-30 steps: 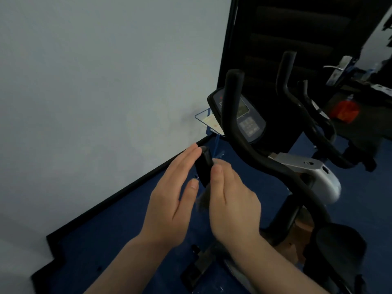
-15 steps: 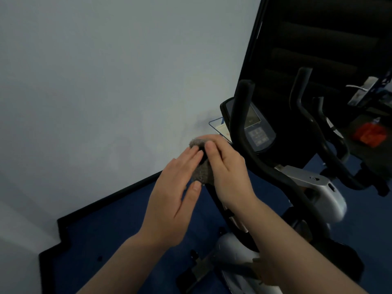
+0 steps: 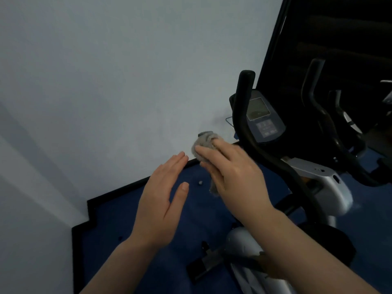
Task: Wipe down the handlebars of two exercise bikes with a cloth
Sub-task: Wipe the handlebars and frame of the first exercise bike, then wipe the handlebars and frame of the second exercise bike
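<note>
My right hand (image 3: 231,172) is wrapped around a grey cloth (image 3: 204,143), which covers the top of the near bike's left handlebar grip; the grip itself is hidden under cloth and fingers. My left hand (image 3: 163,200) hovers flat and open just left of it, touching nothing. The same bike's right handlebar (image 3: 247,124) is a black curved bar rising to the right of my right hand. A console with a small screen (image 3: 262,117) sits behind that bar. A second bike's black handlebars (image 3: 316,98) stand further right.
A pale wall (image 3: 116,81) fills the left and upper view, close to the bike. Blue floor (image 3: 127,234) with a black skirting edge lies below. The near bike's silver body (image 3: 331,187), black seat (image 3: 333,245) and a pedal (image 3: 203,266) are at lower right.
The view has swung left and up. My right hand has slid the cloth up over the top of the grip. My left hand has come off the grip and drawn back to the left.
</note>
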A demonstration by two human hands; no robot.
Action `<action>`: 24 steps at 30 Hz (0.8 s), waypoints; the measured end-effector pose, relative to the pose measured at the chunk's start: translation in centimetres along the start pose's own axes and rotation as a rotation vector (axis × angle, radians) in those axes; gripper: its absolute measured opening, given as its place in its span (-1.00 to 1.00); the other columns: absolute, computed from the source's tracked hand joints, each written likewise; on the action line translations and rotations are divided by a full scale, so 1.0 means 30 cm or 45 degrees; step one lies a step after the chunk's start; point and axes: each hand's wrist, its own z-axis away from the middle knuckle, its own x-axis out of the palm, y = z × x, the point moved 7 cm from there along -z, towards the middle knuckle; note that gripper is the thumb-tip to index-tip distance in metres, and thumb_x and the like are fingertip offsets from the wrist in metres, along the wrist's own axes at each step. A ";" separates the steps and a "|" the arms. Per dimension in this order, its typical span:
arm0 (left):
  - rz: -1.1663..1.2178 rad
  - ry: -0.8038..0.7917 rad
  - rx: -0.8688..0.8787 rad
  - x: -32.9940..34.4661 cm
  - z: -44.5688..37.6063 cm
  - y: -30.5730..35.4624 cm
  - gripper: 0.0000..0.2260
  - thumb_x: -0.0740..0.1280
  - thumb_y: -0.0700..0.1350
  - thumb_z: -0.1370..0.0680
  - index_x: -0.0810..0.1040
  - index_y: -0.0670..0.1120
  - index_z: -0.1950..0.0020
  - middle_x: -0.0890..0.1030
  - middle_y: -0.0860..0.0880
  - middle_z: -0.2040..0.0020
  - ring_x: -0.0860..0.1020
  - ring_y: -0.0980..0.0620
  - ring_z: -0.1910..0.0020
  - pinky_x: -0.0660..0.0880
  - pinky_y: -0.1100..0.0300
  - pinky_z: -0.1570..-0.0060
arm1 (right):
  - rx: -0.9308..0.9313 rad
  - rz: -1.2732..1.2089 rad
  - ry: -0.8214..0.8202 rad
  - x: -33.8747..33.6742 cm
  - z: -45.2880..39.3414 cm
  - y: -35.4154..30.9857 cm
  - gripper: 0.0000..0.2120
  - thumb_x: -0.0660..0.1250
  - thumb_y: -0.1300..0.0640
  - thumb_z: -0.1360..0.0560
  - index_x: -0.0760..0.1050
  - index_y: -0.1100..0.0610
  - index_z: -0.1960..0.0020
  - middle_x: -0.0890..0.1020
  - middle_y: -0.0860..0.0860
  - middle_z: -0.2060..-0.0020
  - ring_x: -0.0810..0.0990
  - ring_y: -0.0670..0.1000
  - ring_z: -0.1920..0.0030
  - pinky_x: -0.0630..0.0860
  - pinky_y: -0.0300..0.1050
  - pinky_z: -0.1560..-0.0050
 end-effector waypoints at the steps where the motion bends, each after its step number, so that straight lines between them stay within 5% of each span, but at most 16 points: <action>1: -0.007 0.002 -0.004 -0.009 0.015 -0.007 -0.58 0.10 0.05 -0.60 0.26 0.12 -0.47 0.29 0.27 -0.46 0.24 0.23 -0.46 0.24 0.15 -0.44 | -0.031 0.017 -0.063 0.014 0.037 -0.020 -0.68 0.31 0.08 -0.53 0.53 0.04 -0.28 0.61 0.02 -0.13 0.59 0.06 -0.06 0.57 -0.10 0.07; 4: -0.054 -0.040 0.002 -0.023 0.071 -0.035 -0.60 0.13 0.04 -0.59 0.31 0.12 -0.45 0.30 0.25 -0.45 0.26 0.21 -0.45 0.26 0.14 -0.41 | -0.120 -0.050 -0.240 0.069 0.176 -0.090 -0.61 0.33 0.10 -0.50 0.46 0.07 -0.33 0.61 -0.03 -0.13 0.56 0.00 -0.16 0.55 -0.12 -0.09; 10: -0.149 -0.265 -0.160 -0.009 0.238 -0.205 -0.61 0.18 0.05 -0.59 0.33 0.18 -0.43 0.22 0.36 -0.45 0.18 0.33 -0.44 0.18 0.23 -0.37 | 0.070 -0.145 -0.491 0.191 0.438 -0.154 -0.59 0.49 0.06 -0.39 0.48 -0.01 -0.19 0.61 -0.13 -0.09 0.57 -0.09 -0.12 0.55 -0.21 -0.04; 19: -0.328 -1.089 -0.328 0.231 0.646 -0.479 -0.58 0.18 -0.04 -0.61 0.27 0.03 -0.48 0.22 0.10 -0.51 0.20 0.17 -0.45 -0.01 0.45 -0.31 | 0.903 -0.046 -0.929 0.348 0.967 -0.147 -0.59 0.15 -0.08 -0.59 0.23 -0.16 -0.43 0.44 -0.16 -0.34 0.39 -0.08 -0.30 0.37 -0.21 -0.17; 24: -0.387 -1.524 -0.150 0.414 0.824 -0.420 -0.63 0.12 -0.06 -0.61 0.34 -0.03 -0.42 0.33 0.07 -0.44 0.37 0.09 -0.32 0.29 0.26 -0.31 | 1.291 0.043 -1.129 0.253 1.300 -0.209 -0.63 0.18 0.05 -0.58 0.28 -0.09 -0.38 0.42 -0.12 -0.34 0.40 0.01 -0.29 0.39 -0.08 -0.15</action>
